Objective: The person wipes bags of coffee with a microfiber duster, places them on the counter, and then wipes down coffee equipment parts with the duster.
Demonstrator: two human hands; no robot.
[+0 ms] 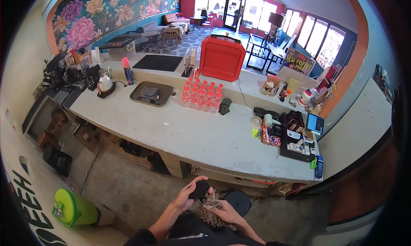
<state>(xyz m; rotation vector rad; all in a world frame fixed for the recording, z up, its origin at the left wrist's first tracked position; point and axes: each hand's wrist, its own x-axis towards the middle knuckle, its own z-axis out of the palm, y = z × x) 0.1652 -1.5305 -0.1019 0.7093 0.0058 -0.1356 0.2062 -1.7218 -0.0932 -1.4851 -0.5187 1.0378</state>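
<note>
Low in the view, in front of my body, my left hand (186,194) holds a small flat black object (199,188) whose kind I cannot tell. My right hand (226,211) grips a brown chenille cleaning mitt or cloth (212,209), close against the black object. Both hands are on my side of the long grey counter (179,130). On the counter stand several water bottles with red caps (201,96), and a dark crumpled cloth (225,106) lies beside them. A brown tray (136,96) holds a folded grey cloth (148,95).
A white kettle (105,84) and a spray can (127,73) stand at left. A red case (222,58) rests upright on the raised ledge. A cash drawer (295,153) with devices is at right. A black round stool or lid (238,202) and green bin (75,207) are below.
</note>
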